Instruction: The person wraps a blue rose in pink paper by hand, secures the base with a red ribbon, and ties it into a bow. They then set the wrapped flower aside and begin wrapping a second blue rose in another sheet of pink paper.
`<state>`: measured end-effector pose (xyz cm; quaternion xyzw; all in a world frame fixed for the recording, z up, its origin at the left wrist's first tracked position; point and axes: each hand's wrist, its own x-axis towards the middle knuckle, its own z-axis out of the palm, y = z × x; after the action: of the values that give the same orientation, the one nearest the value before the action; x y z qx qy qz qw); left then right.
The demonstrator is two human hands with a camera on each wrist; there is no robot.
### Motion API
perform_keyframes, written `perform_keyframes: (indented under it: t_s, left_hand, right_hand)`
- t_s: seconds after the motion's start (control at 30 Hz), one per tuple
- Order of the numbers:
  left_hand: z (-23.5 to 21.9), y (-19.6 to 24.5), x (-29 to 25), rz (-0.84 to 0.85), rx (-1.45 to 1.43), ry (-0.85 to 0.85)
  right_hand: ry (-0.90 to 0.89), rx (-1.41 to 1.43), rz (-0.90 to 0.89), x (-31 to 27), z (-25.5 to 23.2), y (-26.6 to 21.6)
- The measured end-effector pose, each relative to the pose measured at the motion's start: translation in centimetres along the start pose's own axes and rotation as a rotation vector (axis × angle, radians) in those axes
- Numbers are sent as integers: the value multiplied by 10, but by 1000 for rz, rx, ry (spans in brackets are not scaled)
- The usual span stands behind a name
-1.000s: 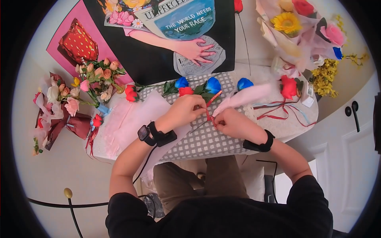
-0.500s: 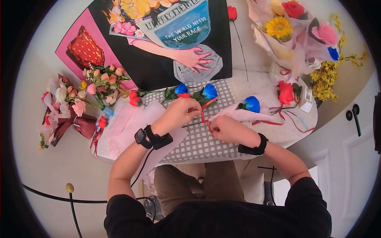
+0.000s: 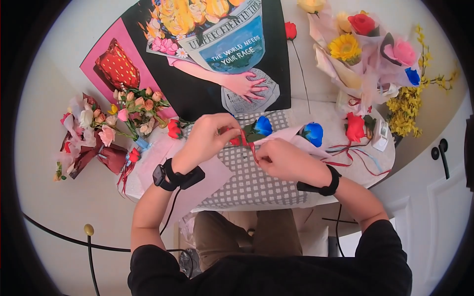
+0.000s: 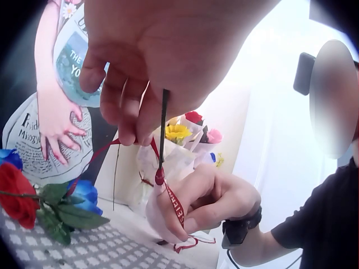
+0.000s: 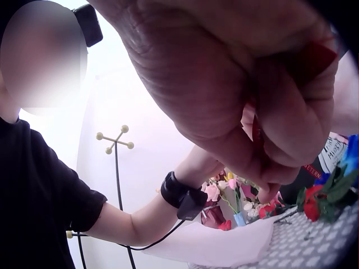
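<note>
In the head view, my left hand (image 3: 210,140) pinches one part of a narrow red ribbon (image 3: 250,144) with thumb and fingertips. My right hand (image 3: 286,160) grips the ribbon where it wraps the gathered base of a pink paper wrapper (image 3: 291,135). A blue rose (image 3: 312,134) shows at the wrapper's open end, to the right. The left wrist view shows a thin dark stem (image 4: 164,129) rising from the tied spot toward my left palm, and pale lettering on a ribbon tail. My right fingers curl round the red ribbon (image 5: 320,61) in the right wrist view.
A loose blue rose (image 3: 263,126) and red roses lie on the grey checked cloth (image 3: 256,190). Pink paper sheets (image 3: 163,163) are at left. Loose ribbons (image 3: 348,153), a red rose (image 3: 355,127) and a wrapped bouquet (image 3: 345,54) are at right. A poster (image 3: 276,44) stands behind.
The wrapped rose has swung lower, its blue bloom now facing right. My left hand has moved left, drawing the ribbon with it. My right hand keeps hold at the base. The head view has tilted up slightly.
</note>
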<state>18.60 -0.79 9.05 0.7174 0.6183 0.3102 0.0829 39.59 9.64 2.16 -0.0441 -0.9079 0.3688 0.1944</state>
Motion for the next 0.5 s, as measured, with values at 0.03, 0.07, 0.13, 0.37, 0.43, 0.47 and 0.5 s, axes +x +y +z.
perform_keyframes:
  t_s: [0.03, 0.07, 0.13, 0.37, 0.43, 0.47, 0.5]
  left_hand:
    - [-5, 0, 3, 16, -6, 57]
    - [-10, 1, 5, 31, -12, 113]
    - [-20, 1, 6, 52, -31, 171]
    - [-34, -24, -15, -91, -242, 369]
    - [-30, -30, -19, -103, -309, 380]
    - [-28, -33, -21, -104, -311, 381]
    - [-26, -35, -22, -121, -338, 391]
  right_hand:
    - [1, -5, -8, 6, -8, -7]
    - [-10, -32, 8, 12, -18, -16]
    - [-17, -65, 16, 20, -30, -27]
    - [168, -174, -136, 24, -29, -28]
    - [137, -113, 3, 24, -27, -31]
    - [135, -114, 4, 25, -26, -30]
    - [142, -133, 1, 27, -26, -29]
